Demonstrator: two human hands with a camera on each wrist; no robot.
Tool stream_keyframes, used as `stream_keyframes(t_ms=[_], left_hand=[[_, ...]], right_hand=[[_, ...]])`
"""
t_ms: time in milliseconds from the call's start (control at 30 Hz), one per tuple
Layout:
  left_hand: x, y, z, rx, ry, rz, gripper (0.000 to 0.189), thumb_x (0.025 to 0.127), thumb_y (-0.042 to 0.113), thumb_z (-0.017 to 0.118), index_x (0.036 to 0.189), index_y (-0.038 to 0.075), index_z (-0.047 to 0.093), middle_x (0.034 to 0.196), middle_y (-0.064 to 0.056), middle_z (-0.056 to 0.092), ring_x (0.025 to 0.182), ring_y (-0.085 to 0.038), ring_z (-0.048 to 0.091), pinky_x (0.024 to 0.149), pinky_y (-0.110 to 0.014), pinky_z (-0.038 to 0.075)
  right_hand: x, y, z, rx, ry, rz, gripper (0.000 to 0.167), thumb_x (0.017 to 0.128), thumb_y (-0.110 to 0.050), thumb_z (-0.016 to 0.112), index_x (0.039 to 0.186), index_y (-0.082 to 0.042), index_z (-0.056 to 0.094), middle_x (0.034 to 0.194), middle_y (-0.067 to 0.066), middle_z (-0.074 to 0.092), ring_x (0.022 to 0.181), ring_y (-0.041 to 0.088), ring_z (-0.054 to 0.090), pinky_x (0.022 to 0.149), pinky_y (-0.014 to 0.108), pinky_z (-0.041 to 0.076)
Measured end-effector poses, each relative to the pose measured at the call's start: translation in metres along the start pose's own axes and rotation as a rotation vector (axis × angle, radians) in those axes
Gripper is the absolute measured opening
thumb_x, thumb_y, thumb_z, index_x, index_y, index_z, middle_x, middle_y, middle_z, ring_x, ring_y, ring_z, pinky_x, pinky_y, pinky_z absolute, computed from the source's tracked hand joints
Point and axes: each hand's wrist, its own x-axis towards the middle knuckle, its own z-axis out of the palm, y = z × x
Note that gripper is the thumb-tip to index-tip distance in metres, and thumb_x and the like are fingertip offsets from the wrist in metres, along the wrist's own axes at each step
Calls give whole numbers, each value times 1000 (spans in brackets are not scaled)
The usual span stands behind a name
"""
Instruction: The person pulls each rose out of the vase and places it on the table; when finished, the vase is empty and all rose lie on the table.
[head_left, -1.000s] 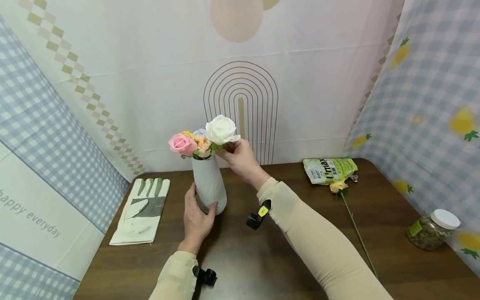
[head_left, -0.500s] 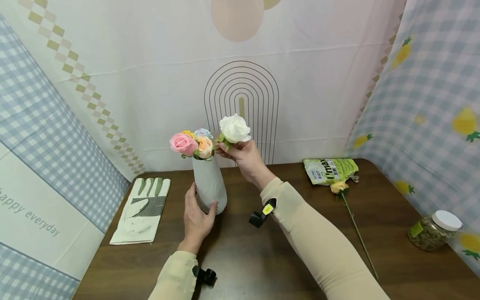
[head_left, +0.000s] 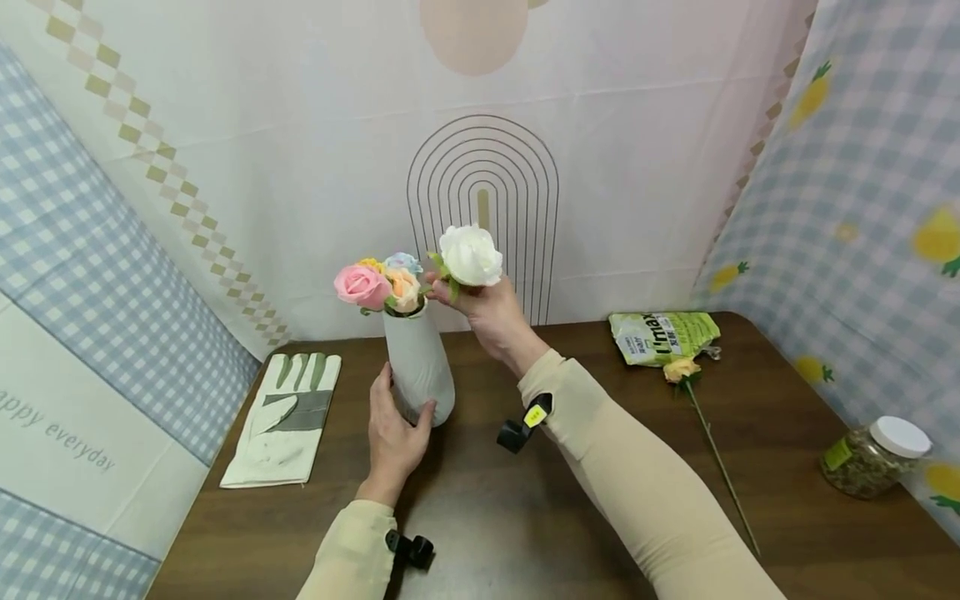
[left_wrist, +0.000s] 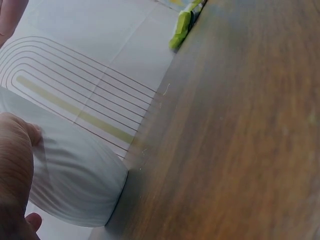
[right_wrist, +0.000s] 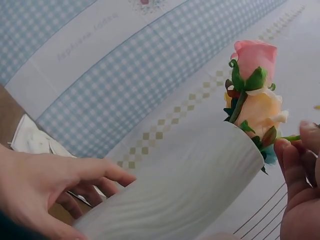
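A white textured vase [head_left: 417, 358] stands on the table, and my left hand [head_left: 393, 446] grips it low on its body. Pink [head_left: 362, 286] and peach roses [head_left: 405, 289] fill its mouth, with a bluish flower [head_left: 402, 262] and a bit of yellow behind. Just right of the mouth, my right hand [head_left: 498, 321] pinches a white rose [head_left: 471, 255] under its bloom. In the right wrist view, thumb and finger of the right hand [right_wrist: 301, 185] meet on a thin green piece beside the vase rim [right_wrist: 250, 145]. Whether the white rose's stem is inside the vase, I cannot tell.
A white and grey glove [head_left: 285, 421] lies left on the brown table [head_left: 525, 517]. On the right are a green and white packet [head_left: 663, 337], a yellow rose [head_left: 681, 371] with a long stem, and a white-lidded jar [head_left: 873, 458]. A printed cloth [head_left: 300, 167] hangs behind.
My right hand has shifted right with the white rose, away from the other blooms, uncovering the peach and bluish flowers. In the last half second it barely moves. The left hand keeps its grip.
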Motion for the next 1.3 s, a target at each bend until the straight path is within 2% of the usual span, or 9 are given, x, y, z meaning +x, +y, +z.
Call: stream_keyframes(t_ms=[100, 267, 433, 533, 633, 733, 800, 1033, 1300], left_hand=[[-5, 0, -2, -1, -8, -10, 86, 78, 20, 77, 147, 0, 29, 137, -21, 42, 124, -33, 45, 100, -47, 38], [-13, 1, -6, 12, -19, -29, 88, 77, 20, 79, 147, 1, 29, 138, -19, 42, 125, -31, 44, 100, -46, 38], [-16, 2, -8, 9, 1, -15, 88, 75, 17, 80, 146, -1, 31, 137, -20, 43, 124, -32, 45, 98, -46, 38], [-15, 1, -8, 9, 15, -3, 88, 74, 17, 80, 145, -2, 32, 137, -20, 44, 124, -32, 46, 98, -46, 38], [-14, 0, -6, 13, 20, 3, 88, 74, 17, 80, 146, -1, 32, 137, -20, 44, 124, -32, 45, 99, -46, 38], [-14, -1, -4, 12, 19, 9, 89, 75, 17, 80, 146, -1, 31, 137, -20, 44, 124, -32, 45, 99, -46, 37], [-14, -2, -3, 10, 15, 9, 89, 75, 17, 80, 147, 0, 31, 137, -20, 44, 124, -32, 45, 99, -46, 37], [-7, -1, -1, 5, 17, 7, 88, 75, 18, 80, 146, -1, 31, 137, -20, 43, 124, -32, 45, 99, -46, 38], [-1, 0, -2, 2, -25, -39, 88, 79, 17, 77, 149, 2, 27, 140, -19, 40, 127, -30, 43, 101, -47, 37]], right_hand=[[-2, 1, -1, -67, -11, 13, 36, 83, 8, 68, 116, -4, 62, 104, 15, 70, 105, 27, 64, 94, 41, 48], [-7, 8, -3, -191, 17, 6, 30, 83, 2, 72, 111, -4, 63, 98, 9, 69, 100, 25, 65, 90, 38, 50], [-9, 17, 1, -238, 37, -2, 26, 87, -2, 68, 111, 5, 66, 106, 14, 69, 100, 20, 65, 88, 36, 51], [-8, 21, 3, -273, 12, -11, 23, 90, -5, 64, 111, 6, 66, 111, 15, 67, 104, 20, 63, 90, 35, 50], [-8, 23, 1, -299, 2, -8, 22, 92, -7, 62, 111, 4, 64, 109, 12, 66, 102, 22, 62, 91, 39, 50], [-8, 26, -1, -290, 23, 15, 20, 93, -9, 62, 109, 3, 64, 102, 10, 67, 93, 25, 64, 88, 47, 50], [-7, 26, -2, -277, 39, 24, 20, 93, -10, 62, 107, 4, 65, 98, 10, 68, 86, 24, 65, 85, 48, 51], [-3, 16, 5, -209, 45, -42, 20, 93, -8, 62, 106, 7, 63, 95, 13, 68, 79, 16, 66, 74, 31, 54], [-2, -5, 13, -22, 93, -82, 21, 95, -7, 59, 107, 10, 63, 87, 7, 69, 78, 16, 67, 74, 29, 54]])
